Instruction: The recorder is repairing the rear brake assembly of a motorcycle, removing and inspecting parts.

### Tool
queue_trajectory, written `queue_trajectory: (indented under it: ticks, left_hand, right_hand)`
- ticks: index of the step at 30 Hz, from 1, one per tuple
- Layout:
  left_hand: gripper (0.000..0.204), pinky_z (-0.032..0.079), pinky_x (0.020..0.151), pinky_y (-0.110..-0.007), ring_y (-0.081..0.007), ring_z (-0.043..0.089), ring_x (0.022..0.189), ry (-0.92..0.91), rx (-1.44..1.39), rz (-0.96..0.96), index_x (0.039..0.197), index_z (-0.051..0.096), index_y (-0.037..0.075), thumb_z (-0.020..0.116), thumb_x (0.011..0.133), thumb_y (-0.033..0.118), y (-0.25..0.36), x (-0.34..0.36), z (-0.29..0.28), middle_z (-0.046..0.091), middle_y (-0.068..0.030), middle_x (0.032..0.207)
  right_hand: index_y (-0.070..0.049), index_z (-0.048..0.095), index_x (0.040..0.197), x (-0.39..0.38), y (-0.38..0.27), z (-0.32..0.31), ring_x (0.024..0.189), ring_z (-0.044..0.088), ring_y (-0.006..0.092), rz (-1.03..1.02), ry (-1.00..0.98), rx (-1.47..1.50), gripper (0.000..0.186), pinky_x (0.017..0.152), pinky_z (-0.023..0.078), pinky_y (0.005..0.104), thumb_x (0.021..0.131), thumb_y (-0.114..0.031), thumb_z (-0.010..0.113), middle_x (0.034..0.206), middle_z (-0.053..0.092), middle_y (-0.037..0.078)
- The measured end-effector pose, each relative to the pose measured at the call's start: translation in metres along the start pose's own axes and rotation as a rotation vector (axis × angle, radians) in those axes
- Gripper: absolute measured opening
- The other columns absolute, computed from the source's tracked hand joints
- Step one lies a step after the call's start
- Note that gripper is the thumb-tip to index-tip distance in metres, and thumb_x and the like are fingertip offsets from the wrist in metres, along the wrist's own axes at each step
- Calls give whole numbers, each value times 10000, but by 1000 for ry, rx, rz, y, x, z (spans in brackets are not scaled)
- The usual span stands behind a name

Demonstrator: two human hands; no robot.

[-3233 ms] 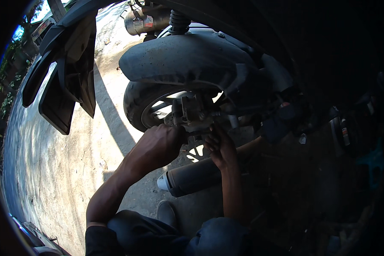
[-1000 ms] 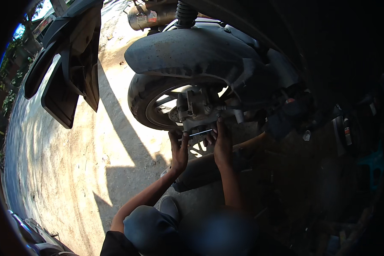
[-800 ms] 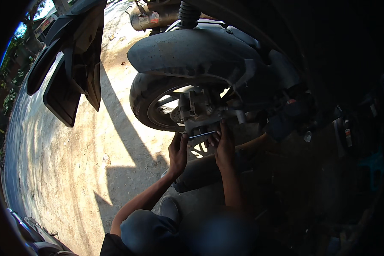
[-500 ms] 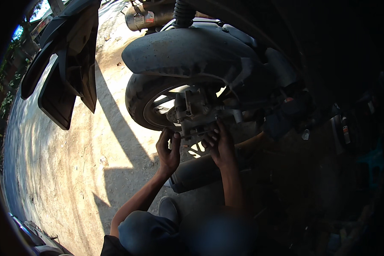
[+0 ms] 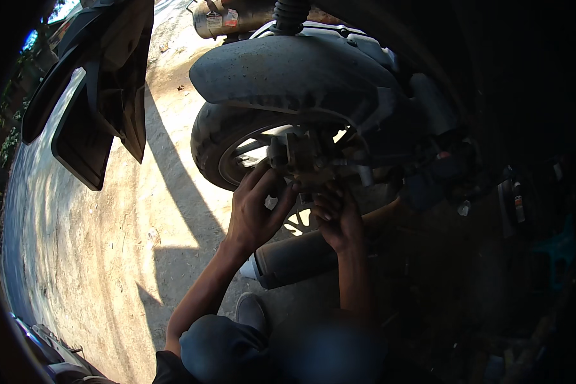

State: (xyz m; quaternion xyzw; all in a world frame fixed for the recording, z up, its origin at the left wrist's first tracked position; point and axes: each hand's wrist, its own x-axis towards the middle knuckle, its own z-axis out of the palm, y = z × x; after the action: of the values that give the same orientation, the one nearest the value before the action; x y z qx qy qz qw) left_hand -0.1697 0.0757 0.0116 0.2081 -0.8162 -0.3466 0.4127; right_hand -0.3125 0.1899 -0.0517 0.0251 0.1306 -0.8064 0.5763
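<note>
A dark brake caliper (image 5: pixel 303 152) sits at the hub of a motorcycle's rear wheel (image 5: pixel 206 144). My left hand (image 5: pixel 255 208) reaches up to the caliper's lower left side, thumb and fingers closed around its edge. Below the caliper's right part, my right hand (image 5: pixel 340 221) is closed, with its fingers curled in deep shadow. Whatever lies between those fingers cannot be made out. The two hands' fingertips are close together but apart.
Above the wheel curves a grey rear fender (image 5: pixel 262 70). An exhaust muffler (image 5: pixel 297 261) lies just below my hands. A dark tail section (image 5: pixel 86 121) with a mud flap hangs at the upper left. Sunlit ground (image 5: pixel 109 256) spreads left; the right side is very dark.
My left hand has moved up and right onto the caliper. The right hand has shifted slightly right and down. A thin rod-like piece seen between the hands earlier is now hidden.
</note>
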Motion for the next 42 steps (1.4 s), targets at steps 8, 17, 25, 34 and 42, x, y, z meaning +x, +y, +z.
queue_trajectory:
  ticks: [8, 17, 25, 34, 42]
  left_hand:
    - [228, 411, 624, -284, -149, 483, 669, 53, -93, -128, 800, 569, -21, 682, 907, 144, -25, -20, 13, 497, -70, 768]
    - [428, 407, 840, -322, -180, 462, 920, 283, -312, -203, 1239, 408, -29, 544, 981, 285, -85, -55, 59, 459, -82, 1006]
    - [495, 443, 872, -365, -228, 551, 1005, 1, -530, -619, 1203, 529, -6, 456, 1040, 456, -106, -98, 86, 595, -162, 1093]
    - [367, 413, 677, -326, -166, 461, 733, 54, -302, -418, 876, 553, -41, 549, 1021, 297, -72, -73, 50, 511, -101, 786]
    - [234, 364, 557, -309, -157, 472, 631, 158, -193, -154, 789, 572, -36, 617, 952, 126, -34, -49, 29, 477, -89, 745]
  right_hand:
    - [-142, 472, 787, -2, -3, 11, 509, 314, 50, -48, 129, -230, 329, 487, 303, 217, 1069, -310, 448, 632, 332, -56]
    - [-148, 447, 773, -1, 4, 7, 508, 328, 63, -111, 187, -403, 348, 489, 316, 228, 1052, -354, 479, 629, 327, -56]
    - [-87, 459, 792, 13, 21, -6, 460, 341, 74, -478, 344, -926, 406, 426, 317, 254, 1037, -411, 474, 620, 310, -29]
    - [-119, 432, 763, 8, 17, -13, 458, 327, 67, -387, 358, -708, 402, 430, 289, 242, 1036, -409, 484, 603, 292, -43]
    - [-158, 439, 755, 4, 9, -9, 452, 283, 56, -173, 96, -333, 365, 432, 262, 216, 1039, -377, 507, 579, 295, -52]
